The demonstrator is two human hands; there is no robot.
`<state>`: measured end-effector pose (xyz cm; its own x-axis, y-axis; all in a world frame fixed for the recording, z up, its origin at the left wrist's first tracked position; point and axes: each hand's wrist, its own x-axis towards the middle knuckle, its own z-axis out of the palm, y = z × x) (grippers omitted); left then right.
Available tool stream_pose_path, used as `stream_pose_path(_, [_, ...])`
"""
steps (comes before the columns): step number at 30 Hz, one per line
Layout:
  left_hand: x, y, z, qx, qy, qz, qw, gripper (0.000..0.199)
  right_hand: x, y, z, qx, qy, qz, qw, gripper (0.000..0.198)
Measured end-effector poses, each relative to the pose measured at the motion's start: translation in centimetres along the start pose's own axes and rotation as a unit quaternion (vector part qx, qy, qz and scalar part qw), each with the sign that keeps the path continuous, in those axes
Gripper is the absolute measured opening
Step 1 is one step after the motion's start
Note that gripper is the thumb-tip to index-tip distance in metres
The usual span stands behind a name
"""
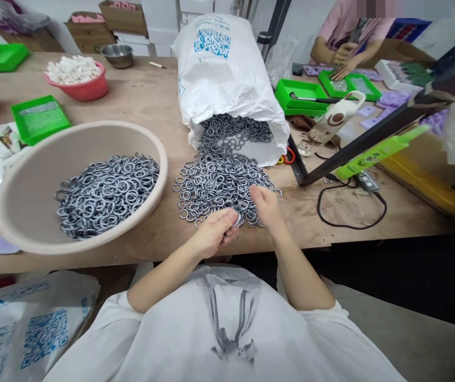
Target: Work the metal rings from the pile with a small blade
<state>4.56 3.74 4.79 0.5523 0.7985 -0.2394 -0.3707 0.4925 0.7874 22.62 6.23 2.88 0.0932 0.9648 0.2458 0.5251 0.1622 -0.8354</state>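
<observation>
A pile of grey rings lies on the table in front of me, spilling from the mouth of a white sack. At the near edge of the pile, my left hand is closed, with a grey ring showing at its thumb and fingertips. My right hand is curled closed over the right side of the pile. Its fingertips are turned away, so anything in them is hidden. Left of the pile stands a big beige basin, partly filled with similar rings.
Black metal posts, a green-yellow bottle and a looped cable stand to the right. Further back are a red bowl of white pieces and a green tray. A co-worker's hands work at the far right.
</observation>
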Motion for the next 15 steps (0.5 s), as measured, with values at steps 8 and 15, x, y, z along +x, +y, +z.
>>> stream_pose_path(8, [-0.2, 0.5, -2.0, 0.010, 0.063, -0.016, 0.998, 0.035, 7.7, 8.9, -4.5, -0.264, 0.050, 0.105, 0.957, 0.031])
stream_pose_path(15, [0.3, 0.5, -2.7, -0.089, 0.120, -0.035, 0.988, 0.022, 8.7, 9.8, -3.9, -0.276, 0.041, 0.129, 0.952, 0.020])
